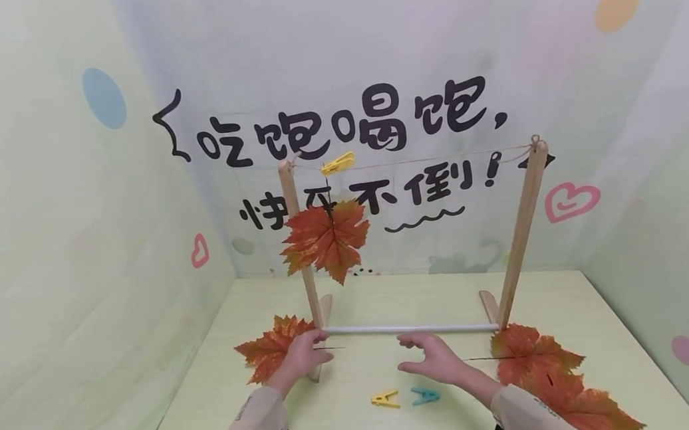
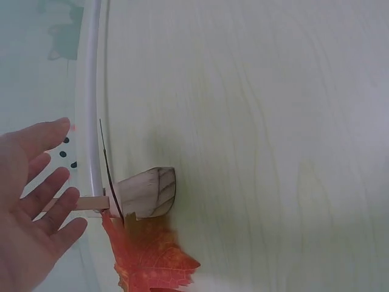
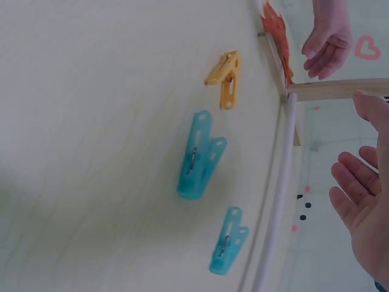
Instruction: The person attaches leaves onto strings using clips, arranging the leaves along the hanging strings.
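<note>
My left hand (image 1: 302, 362) is held with its fingers loosely spread beside the left post's foot, in front of a red-orange maple leaf (image 1: 270, 348). Nothing is in its grasp. The right hand (image 1: 434, 360), also holding nothing, hovers behind the small clothespins with its thumb apart from its fingers. Below the hands are a yellow clothespin (image 1: 385, 399) and a blue clothespin (image 1: 426, 395). A second blue clothespin (image 3: 228, 242) shows only in the right wrist view. From the string (image 1: 419, 161), another yellow clothespin (image 1: 338, 163) holds a hanging maple leaf (image 1: 327, 240) by its stem.
A wooden frame has a left post (image 1: 310, 290), a right post (image 1: 523, 236) and a white rod (image 1: 412, 329) low between them. More maple leaves (image 1: 534, 355) lie at the right. Printed cloth walls (image 1: 368, 33) enclose the table (image 1: 335, 422).
</note>
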{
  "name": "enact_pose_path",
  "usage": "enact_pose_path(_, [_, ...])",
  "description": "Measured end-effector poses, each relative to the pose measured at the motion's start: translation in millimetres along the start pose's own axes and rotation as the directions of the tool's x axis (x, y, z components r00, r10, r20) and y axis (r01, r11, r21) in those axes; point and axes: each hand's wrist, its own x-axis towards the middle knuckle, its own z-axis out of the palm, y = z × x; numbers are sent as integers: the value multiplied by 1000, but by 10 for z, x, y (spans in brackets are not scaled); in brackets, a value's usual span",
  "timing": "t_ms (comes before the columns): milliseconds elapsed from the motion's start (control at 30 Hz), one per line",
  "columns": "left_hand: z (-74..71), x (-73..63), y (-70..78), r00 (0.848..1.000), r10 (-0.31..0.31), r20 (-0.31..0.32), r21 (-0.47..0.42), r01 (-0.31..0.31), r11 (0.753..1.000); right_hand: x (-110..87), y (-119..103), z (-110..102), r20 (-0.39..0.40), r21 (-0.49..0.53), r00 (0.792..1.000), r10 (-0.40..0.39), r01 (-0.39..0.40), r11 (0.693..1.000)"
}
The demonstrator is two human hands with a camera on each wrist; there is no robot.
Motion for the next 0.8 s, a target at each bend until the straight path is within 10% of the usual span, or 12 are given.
enact_pose_path(800, [259,117,-186,996,87,-37,321,-71,944,-121,177,508,64,38,997,53,-56,998])
